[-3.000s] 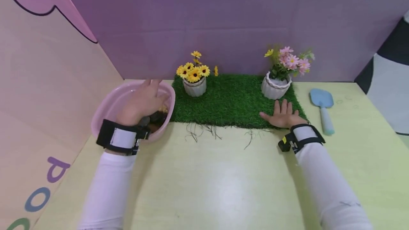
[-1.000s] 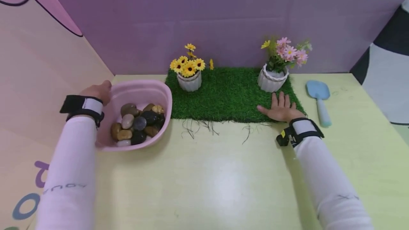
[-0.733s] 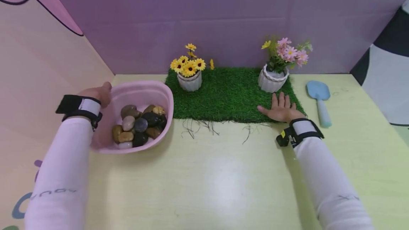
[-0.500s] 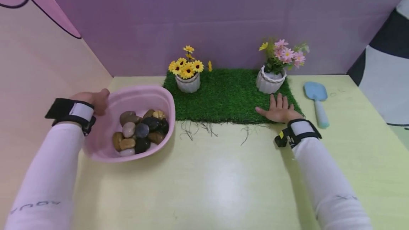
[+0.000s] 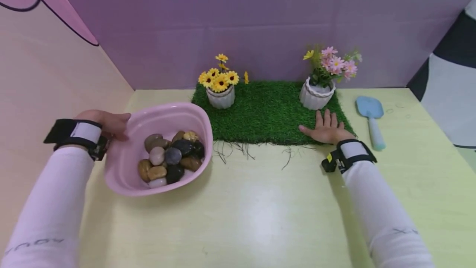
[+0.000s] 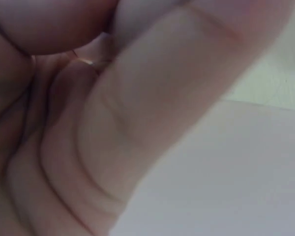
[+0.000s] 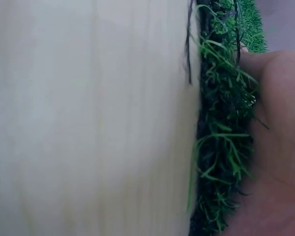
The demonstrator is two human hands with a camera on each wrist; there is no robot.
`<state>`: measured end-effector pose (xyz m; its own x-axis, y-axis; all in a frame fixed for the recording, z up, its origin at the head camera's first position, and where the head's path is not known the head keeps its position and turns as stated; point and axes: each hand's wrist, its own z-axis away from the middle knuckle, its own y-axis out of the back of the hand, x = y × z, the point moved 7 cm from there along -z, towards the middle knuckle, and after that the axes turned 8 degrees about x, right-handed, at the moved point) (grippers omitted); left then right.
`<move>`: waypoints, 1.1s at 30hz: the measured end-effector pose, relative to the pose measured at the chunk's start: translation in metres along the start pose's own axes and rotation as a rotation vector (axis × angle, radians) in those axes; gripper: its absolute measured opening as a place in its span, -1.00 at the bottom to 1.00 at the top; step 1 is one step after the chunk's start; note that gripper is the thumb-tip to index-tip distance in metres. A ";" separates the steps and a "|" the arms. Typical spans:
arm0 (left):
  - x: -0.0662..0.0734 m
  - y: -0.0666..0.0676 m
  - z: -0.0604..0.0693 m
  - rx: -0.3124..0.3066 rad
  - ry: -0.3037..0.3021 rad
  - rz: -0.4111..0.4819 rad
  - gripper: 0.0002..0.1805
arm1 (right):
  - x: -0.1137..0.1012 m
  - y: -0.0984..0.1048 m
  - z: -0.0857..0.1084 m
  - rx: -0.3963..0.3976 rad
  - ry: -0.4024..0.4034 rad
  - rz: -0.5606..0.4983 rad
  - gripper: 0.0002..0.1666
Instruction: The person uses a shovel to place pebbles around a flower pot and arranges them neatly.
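Note:
My left hand [image 5: 105,122] grips the left rim of a pink plastic basin [image 5: 128,177]; in the left wrist view the curled fingers and thumb [image 6: 152,83] fill the picture up close. Several smooth pebbles [image 5: 172,156], brown, black, grey and white, lie in the basin's right half. On the front right part of a green artificial grass mat [image 5: 267,123] my right hand [image 5: 327,130] rests with its fingers straight and spread. The right wrist view has the mat's ragged edge [image 7: 219,128] beside that hand.
Two white pots stand on the mat: yellow flowers [image 5: 220,81] at left, pink flowers [image 5: 336,65] at right. A light blue toy shovel [image 5: 372,113] lies right of the mat. Loose black threads [image 5: 241,149] trail from the mat's front edge. A purple wall [image 5: 260,24] closes the back.
My left hand has left the basin's inside and taken its left rim. The basin has come nearer and a little to the right with its pebbles. The right hand has stayed on the mat.

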<state>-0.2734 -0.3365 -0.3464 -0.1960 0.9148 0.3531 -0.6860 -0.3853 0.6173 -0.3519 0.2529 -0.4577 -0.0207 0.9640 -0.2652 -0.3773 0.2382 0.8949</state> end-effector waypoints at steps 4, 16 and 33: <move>0.004 -0.009 0.005 -0.062 0.005 0.183 -0.14 | -0.001 0.001 0.002 0.000 0.003 0.005 0.65; 0.017 -0.026 -0.006 -0.205 -0.074 0.314 -0.18 | -0.004 0.001 0.004 -0.003 0.004 -0.003 0.63; 0.060 -0.045 -0.011 -0.169 -0.242 0.391 -0.25 | 0.001 -0.002 -0.001 -0.010 -0.003 -0.002 0.62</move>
<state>-0.2620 -0.2633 -0.3611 -0.3068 0.6430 0.7017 -0.7012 -0.6512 0.2902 -0.3519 0.2534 -0.4601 -0.0169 0.9639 -0.2656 -0.3868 0.2387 0.8908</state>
